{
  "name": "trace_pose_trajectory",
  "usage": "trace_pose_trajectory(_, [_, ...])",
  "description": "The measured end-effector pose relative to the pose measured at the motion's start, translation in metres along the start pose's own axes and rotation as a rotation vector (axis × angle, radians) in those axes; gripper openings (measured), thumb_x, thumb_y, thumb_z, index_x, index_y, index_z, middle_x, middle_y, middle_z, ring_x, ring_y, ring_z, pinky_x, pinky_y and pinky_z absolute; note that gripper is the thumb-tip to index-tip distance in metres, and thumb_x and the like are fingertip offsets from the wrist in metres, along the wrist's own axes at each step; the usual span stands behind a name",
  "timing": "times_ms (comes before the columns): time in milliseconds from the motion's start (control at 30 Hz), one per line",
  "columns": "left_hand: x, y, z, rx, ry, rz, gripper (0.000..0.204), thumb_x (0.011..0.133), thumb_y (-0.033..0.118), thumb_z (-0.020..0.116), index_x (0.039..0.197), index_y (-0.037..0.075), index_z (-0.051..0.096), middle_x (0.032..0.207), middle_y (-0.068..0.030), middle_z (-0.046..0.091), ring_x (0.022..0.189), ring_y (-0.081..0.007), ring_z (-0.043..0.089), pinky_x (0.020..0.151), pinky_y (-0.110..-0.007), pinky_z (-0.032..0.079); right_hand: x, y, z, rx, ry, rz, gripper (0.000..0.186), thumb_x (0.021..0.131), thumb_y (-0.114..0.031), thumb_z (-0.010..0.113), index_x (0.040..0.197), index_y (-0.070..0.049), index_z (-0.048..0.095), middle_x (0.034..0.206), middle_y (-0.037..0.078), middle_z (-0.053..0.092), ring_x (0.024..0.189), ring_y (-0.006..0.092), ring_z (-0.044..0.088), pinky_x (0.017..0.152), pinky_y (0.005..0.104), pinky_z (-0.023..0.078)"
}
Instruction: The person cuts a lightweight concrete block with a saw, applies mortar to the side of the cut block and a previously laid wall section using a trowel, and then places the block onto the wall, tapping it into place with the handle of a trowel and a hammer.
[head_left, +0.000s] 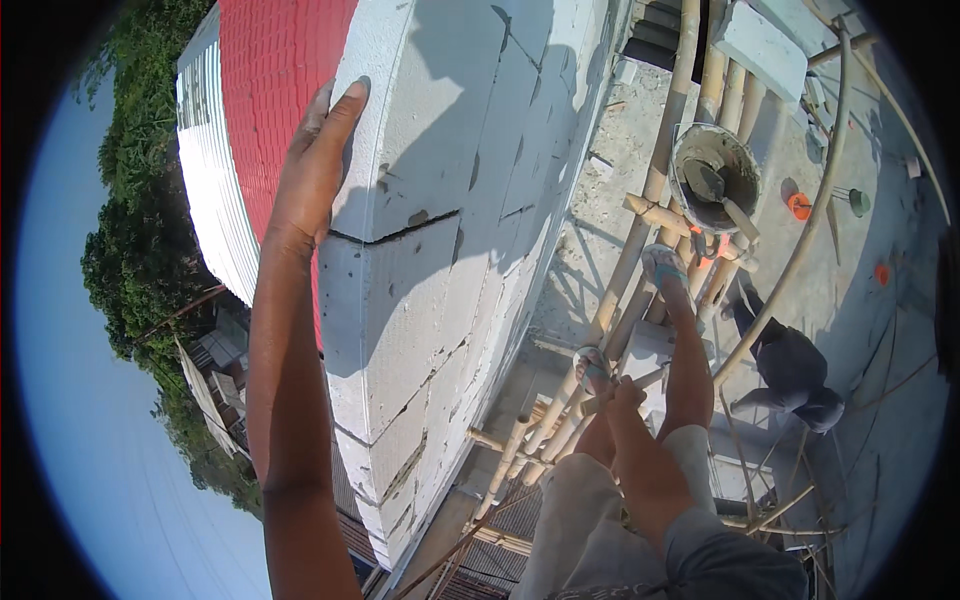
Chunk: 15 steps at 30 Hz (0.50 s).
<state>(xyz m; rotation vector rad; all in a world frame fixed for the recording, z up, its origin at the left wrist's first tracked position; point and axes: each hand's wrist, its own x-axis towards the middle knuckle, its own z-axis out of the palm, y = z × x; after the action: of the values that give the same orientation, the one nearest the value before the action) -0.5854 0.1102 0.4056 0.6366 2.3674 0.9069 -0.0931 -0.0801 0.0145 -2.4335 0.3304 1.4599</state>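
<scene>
My left hand (318, 165) rests on the top edge of a pale block wall (420, 290), its fingers laid along the edge and partly out of sight. Dark, unfilled joints run between the wall's blocks. Low in front of my body, my right hand (626, 396) is closed around a short, handle-like thing; its kind cannot be made out. Beyond my feet, a bucket (752, 160) holds grey mortar, with a trowel (706, 182) lying in it, handle over the rim.
My sandalled feet stand on bamboo scaffold poles (612, 300), high above the ground. A white block (762, 48) lies on the poles beyond the bucket. A bent pole (815, 215) crosses at right. Below is another person (790, 370). Red roofing (275, 95) lies past the wall.
</scene>
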Motion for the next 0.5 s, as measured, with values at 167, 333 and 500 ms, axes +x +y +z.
trace_pose_trajectory(167, [-0.003,-0.017,-0.001,0.301,-0.008,0.132,0.113,0.079,0.066,0.075,0.158,-0.001,0.029,0.151,-0.0286,0.046,0.144,-0.0376,0.043,0.115,-0.043,0.039,-0.163,-0.077,0.007,-0.251,-0.554,-0.059,0.035,0.091,-0.008,0.072,0.109,-0.006,0.042,0.075,0.007,0.054,0.054,0.0153,0.055,0.042,0.0296,0.046])
trace_pose_trajectory(333, [-0.006,0.004,0.027,0.215,0.044,0.095,0.098,0.086,0.061,0.068,0.159,0.008,0.030,0.141,-0.0283,0.055,0.130,-0.0411,0.057,0.107,-0.047,0.048,-0.265,-0.208,0.055,-1.117,-0.793,-1.141,0.044,0.097,-0.026,0.063,0.134,-0.007,0.048,0.082,0.014,0.066,0.063,0.0227,0.064,0.057,0.0386,0.052])
trace_pose_trajectory(500, [-0.009,-0.003,0.033,0.224,0.180,0.048,0.066,0.103,0.057,0.042,0.158,0.022,0.036,0.116,-0.0258,0.070,0.110,-0.0406,0.069,0.097,-0.047,0.052,-0.427,-0.288,0.130,-0.969,-1.135,-1.697,0.061,0.102,-0.021,0.058,0.157,-0.013,0.033,0.110,0.023,0.070,0.093,0.0375,0.071,0.077,0.0435,0.055])
